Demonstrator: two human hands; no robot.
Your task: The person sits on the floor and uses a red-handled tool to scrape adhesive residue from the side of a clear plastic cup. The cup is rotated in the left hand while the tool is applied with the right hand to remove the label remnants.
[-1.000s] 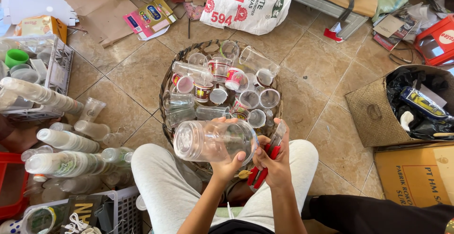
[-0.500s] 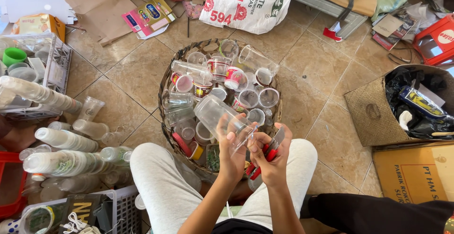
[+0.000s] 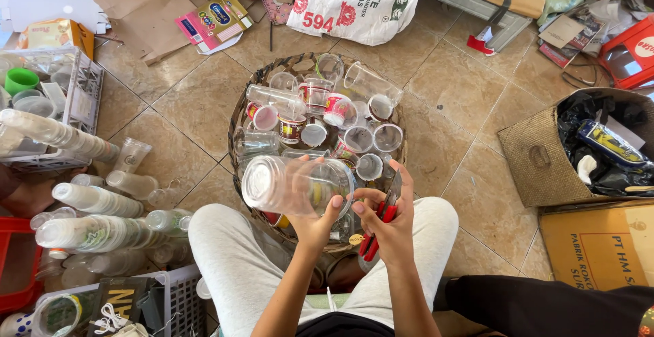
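My left hand [image 3: 315, 220] holds a clear plastic cup [image 3: 294, 185] on its side over my lap, its base pointing left. Touching the cup's rim, my right hand [image 3: 388, 222] grips a red-handled cutter [image 3: 377, 236] with the blade up. Just beyond both hands sits a round woven basket [image 3: 240, 120] full of several clear plastic cups, some with printed lids.
Stacks of nested clear cups [image 3: 88, 201] lie on the tiled floor at left, beside white plastic crates [image 3: 82, 99]. A woven bin lined with a black bag [image 3: 545, 153] stands at right. A printed white sack [image 3: 361, 0] and cardboard lie at the back.
The cup was held sideways, then tipped away toward the basket, and is now back on its side in my left hand. My right hand stays at its rim with the cutter.
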